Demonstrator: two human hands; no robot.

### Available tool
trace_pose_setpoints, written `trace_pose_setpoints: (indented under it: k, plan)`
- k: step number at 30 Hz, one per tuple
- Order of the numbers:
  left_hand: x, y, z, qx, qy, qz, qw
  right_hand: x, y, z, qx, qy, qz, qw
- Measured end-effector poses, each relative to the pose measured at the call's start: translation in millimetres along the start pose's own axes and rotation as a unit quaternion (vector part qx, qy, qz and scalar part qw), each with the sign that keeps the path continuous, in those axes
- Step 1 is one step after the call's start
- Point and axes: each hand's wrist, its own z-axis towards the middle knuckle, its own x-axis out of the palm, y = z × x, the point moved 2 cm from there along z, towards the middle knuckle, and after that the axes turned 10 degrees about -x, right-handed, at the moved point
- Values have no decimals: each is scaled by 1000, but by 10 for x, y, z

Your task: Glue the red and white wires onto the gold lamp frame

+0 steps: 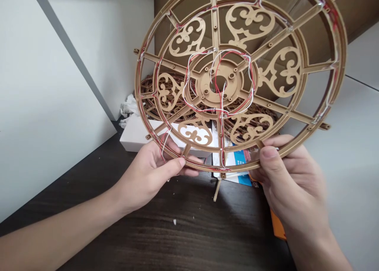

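Note:
A large gold-coloured wheel-shaped frame point(228, 66) with spokes and scroll ornaments is held up, tilted, above the table. Red and white wires run along its rings and spokes and loop around the hub. My left hand point(156, 162) grips the lower left rim, thumb on the near side and fingers behind. At the lower right rim, my right hand point(291, 172) is closed on the same frame, its thumb pressed on the front and its fingers partly hidden. A loose white wire hangs beside my left fingers.
Behind the frame lie more wired gold frames point(148, 93) in a pile, a white box point(133, 134) and crumpled white tissue point(129, 105). An orange object point(277, 226) is partly behind my right wrist. White panels stand left and right of the dark wooden table point(189, 239).

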Motion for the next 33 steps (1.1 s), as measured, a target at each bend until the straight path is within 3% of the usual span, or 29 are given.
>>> trace_pose_setpoints:
  k: [18,33]
  plan:
    - [-17,-12,-24,19,-13,28,999,27,-25,-14,2,-5,36,999]
    - [-152,-2,47,-2,-9,45,999,39,-68,4,5,21,-5,1000]
